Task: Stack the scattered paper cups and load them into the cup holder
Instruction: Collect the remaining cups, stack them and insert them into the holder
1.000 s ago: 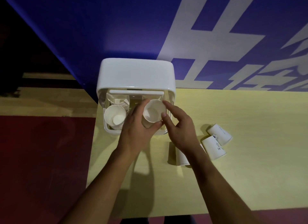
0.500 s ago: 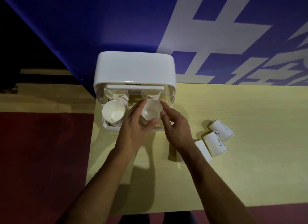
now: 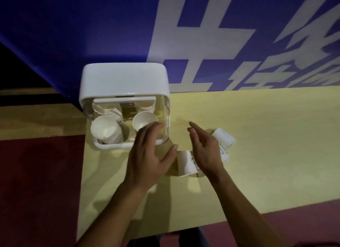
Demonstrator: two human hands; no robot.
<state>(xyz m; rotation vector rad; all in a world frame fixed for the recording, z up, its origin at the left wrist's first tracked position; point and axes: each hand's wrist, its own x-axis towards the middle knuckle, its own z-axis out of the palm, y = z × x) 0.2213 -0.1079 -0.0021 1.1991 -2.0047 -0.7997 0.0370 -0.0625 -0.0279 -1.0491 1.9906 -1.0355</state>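
1. At the far left corner of the yellow table (image 3: 276, 136), a white cup holder (image 3: 125, 81) stands against a blue banner (image 3: 110, 26) with white characters.
2. Its front left slot carries a stack of paper cups (image 3: 105, 130), and its front right slot carries a single cup (image 3: 144, 120), mouth up. More cups show in the two back slots, under the lid's edge.
3. Over the holder's front right corner hovers the left hand (image 3: 147, 154), fingers straight and loosely spread, thumb out, gripping nothing.
4. Beside it, above the table, the right hand (image 3: 206, 151) hangs with fingers straight and close together, also holding nothing.
5. Three cups lie on their sides on the table. The first loose cup (image 3: 185, 163) lies between the two hands. The second loose cup (image 3: 224, 154) is partly hidden beneath the right hand. The third loose cup (image 3: 224, 137) lies just beyond the second.
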